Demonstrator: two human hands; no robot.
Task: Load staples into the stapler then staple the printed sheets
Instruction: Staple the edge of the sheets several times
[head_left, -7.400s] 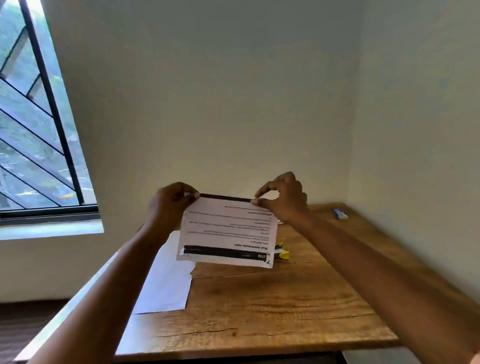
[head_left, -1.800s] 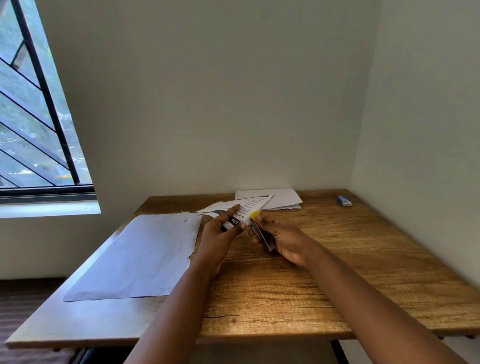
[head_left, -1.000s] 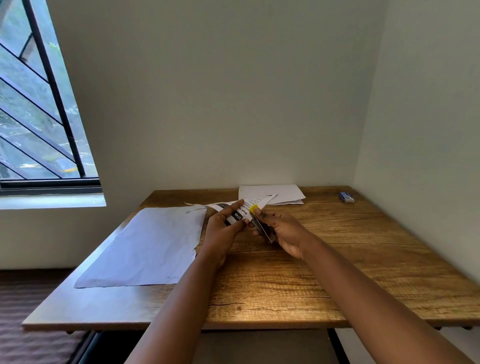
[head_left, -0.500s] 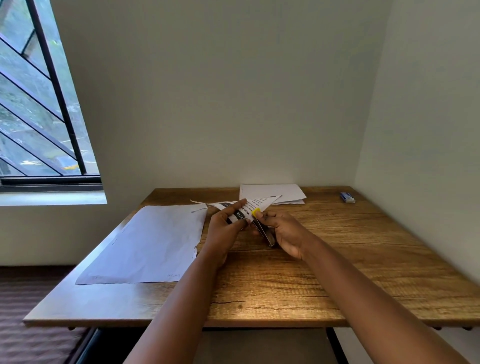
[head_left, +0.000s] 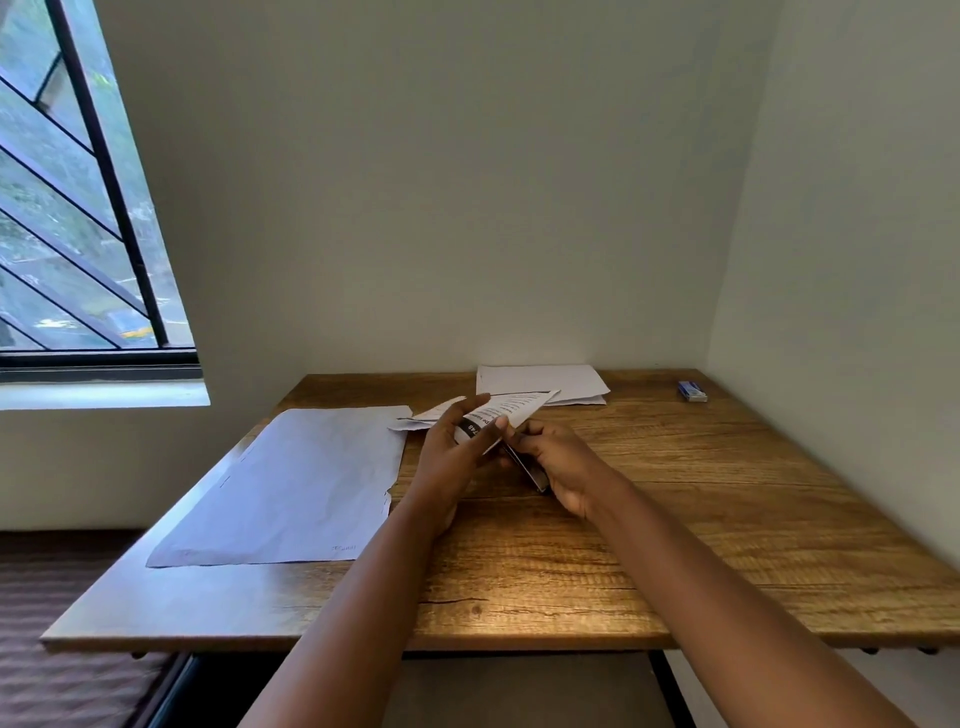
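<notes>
At the centre of the frame the left hand (head_left: 451, 457) pinches the printed sheets (head_left: 511, 408) between thumb and fingers, near a corner with a black band; the sheets fan up and to the right, above the table (head_left: 727, 493). Just right of it, the right hand (head_left: 558, 462) curls round the stapler (head_left: 527, 467), a dark, slim body angled down to the right, its front end meeting the pinched corner. A large blank sheet (head_left: 291, 493) lies flat on the left of the table. More white paper (head_left: 540, 382) rests at the far edge, and a small blue box (head_left: 692, 391) sits at the far right corner.
</notes>
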